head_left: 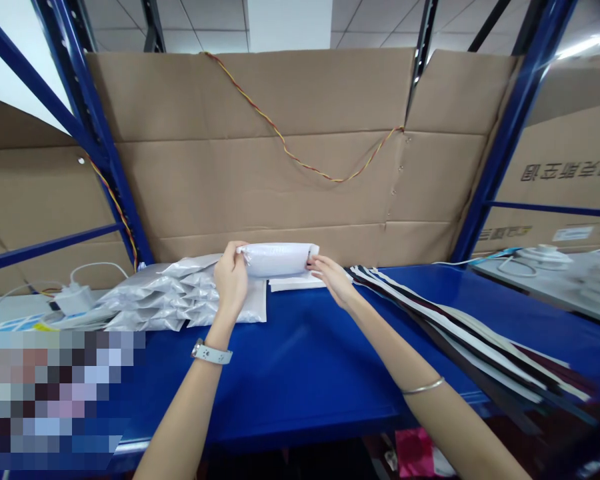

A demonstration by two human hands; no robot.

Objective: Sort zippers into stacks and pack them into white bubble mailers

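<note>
Head view: left hand [231,280] and right hand [331,279] fingers clench the ends of a white roll [277,260].

Blurred: items at lower left, masked by a multicoloured pixelated patch [63,400] | Hidden: both ends of the white rolled plastic pouch [275,260], covered by the left hand [231,280] and right hand [333,279] | Cut off: pink flat packet [414,453], by the bottom edge

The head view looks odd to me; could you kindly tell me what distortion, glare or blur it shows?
Head view: wide-angle distortion bends the blue steel rack upright, a bright ceiling light flares at upper right, and a pixelated patch covers the lower left.
</note>
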